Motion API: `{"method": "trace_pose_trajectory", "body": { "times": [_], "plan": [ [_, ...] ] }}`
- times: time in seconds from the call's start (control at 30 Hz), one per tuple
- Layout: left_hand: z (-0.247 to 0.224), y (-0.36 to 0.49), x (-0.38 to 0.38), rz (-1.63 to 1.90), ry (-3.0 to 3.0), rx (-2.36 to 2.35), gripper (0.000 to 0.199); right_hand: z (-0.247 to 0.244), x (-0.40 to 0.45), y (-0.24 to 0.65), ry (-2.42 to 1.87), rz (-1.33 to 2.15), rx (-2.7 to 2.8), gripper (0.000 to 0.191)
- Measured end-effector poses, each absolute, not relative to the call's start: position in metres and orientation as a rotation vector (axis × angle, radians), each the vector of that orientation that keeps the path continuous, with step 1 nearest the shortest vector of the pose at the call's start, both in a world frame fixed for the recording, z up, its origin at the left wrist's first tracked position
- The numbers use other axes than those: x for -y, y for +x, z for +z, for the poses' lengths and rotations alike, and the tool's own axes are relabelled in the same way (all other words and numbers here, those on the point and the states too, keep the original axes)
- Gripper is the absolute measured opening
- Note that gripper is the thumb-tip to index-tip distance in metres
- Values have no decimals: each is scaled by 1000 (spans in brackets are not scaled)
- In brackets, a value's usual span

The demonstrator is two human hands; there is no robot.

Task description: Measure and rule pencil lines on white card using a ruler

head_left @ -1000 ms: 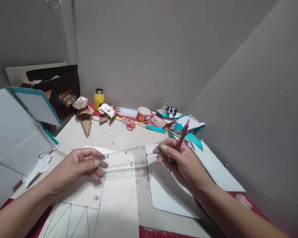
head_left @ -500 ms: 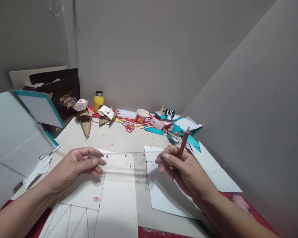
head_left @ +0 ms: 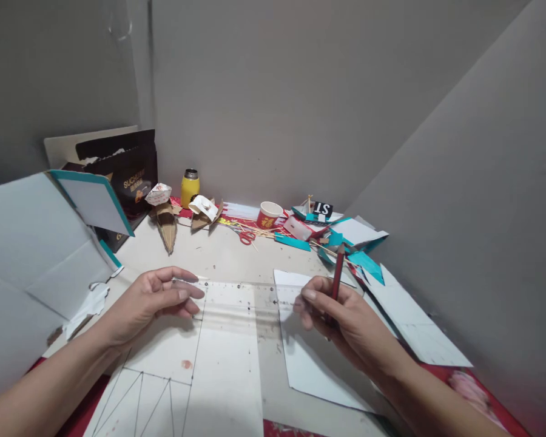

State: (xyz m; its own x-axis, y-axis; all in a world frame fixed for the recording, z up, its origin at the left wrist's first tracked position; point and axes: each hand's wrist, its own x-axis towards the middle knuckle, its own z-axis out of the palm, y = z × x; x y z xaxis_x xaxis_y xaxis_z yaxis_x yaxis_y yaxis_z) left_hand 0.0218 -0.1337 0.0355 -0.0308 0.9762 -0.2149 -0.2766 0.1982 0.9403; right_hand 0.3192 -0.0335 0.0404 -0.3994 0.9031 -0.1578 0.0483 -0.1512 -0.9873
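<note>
The clear ruler (head_left: 230,296) lies crosswise between the two hands, spanning the line-marked sheet (head_left: 227,364) on the left and the white board (head_left: 313,364) on the right; it appears raised slightly above both. Judged by look, it is light, thin plastic: smooth, mildly flexible, liable to crack if bent hard. Grip it at both ends, clear of the graduations. The left hand (head_left: 159,297) is half curled, pinching the left end between thumb and fingers. The right hand (head_left: 332,303) is closed further, its fingertips at the right end and a dark red pencil (head_left: 337,276) clasped upright. Containers stand at the far side: a red paper cup (head_left: 269,216), contents not visible; a yellow bottle (head_left: 190,191), contents likewise hidden; and, far left, a black printed carton (head_left: 134,179) with white material (head_left: 116,152) showing at its top edge.
</note>
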Motion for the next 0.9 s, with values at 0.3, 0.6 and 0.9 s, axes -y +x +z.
{"method": "trace_pose_trajectory", "body": {
  "times": [0.3,0.6,0.9],
  "plan": [
    [37,23,136,1221,809,-1110,33,33,28,326,-1153,1632,1431,36],
    [37,24,137,1198,823,-1072,40,28,30,340,-1182,1682,1343,34],
    [39,27,139,1173,831,-1044,35,25,32,343,-1233,1664,1279,35]
  ]
}}
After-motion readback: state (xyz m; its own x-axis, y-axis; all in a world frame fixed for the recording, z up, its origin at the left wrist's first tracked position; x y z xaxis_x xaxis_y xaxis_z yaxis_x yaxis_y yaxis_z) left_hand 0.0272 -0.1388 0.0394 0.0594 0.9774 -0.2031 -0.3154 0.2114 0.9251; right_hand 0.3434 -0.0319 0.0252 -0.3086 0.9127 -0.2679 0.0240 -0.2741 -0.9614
